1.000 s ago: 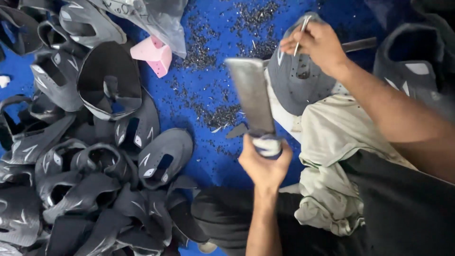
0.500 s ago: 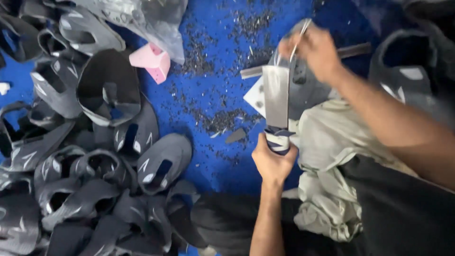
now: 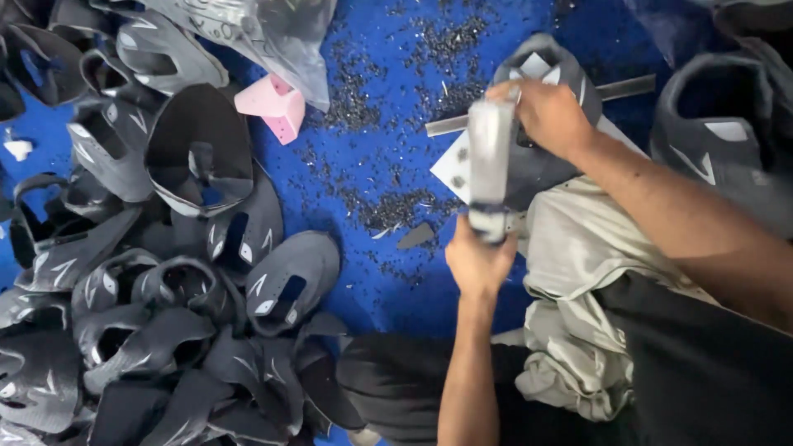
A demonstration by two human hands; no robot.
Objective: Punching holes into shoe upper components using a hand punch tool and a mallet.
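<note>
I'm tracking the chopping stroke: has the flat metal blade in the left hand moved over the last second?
Yes. The blade has swung right, away from the pink block, onto the grey shoe upper under the right hand.

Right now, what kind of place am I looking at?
Probably a small shoemaking workshop: a heap of dark grey shoe uppers, black trimmings on the blue floor, and a broad blade in the left hand.

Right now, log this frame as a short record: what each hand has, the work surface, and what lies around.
left hand: grips the handle of a broad flat blade, blade upright and blurred
right hand: presses on a dark grey shoe upper, fingers near the blade's top
surface: blue mat strewn with dark trimmings
left side: heap of grey shoe uppers
other: pink foam block, clear plastic bag
</note>
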